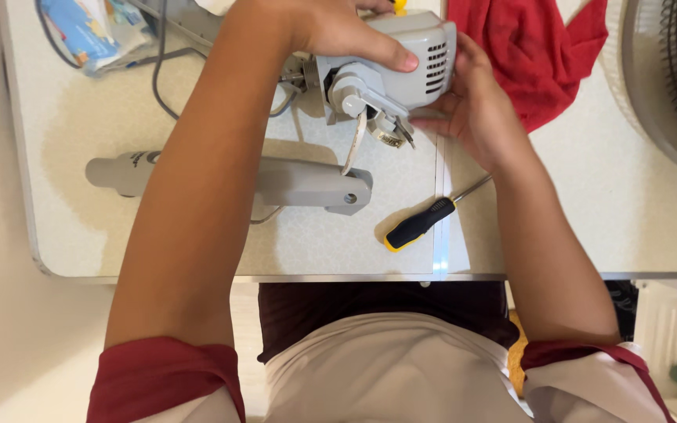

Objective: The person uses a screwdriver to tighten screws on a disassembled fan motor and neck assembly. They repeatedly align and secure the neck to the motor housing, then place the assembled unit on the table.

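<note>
Up at twelve o'clock on the speckled table [80,227], both hands grip a grey fan motor housing [401,66]: the left hand [331,27] clamps over its top, the right hand [472,110] cups its vented end. A grey fan stand arm [291,184] lies below; a black-and-yellow screwdriver [421,223] at five o'clock; a red cloth [534,51] at two.

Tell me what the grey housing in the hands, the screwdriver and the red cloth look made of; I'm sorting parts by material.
Grey housing: likely moulded plastic, matte, with crisp vent slots. Both the left hand and the right hand grip it.
Screwdriver: black and yellow handle, probably plastic or rubber; thin shiny shaft looks like metal.
Red cloth: soft woven fabric, seemingly, judging by its folds and creases.
</note>
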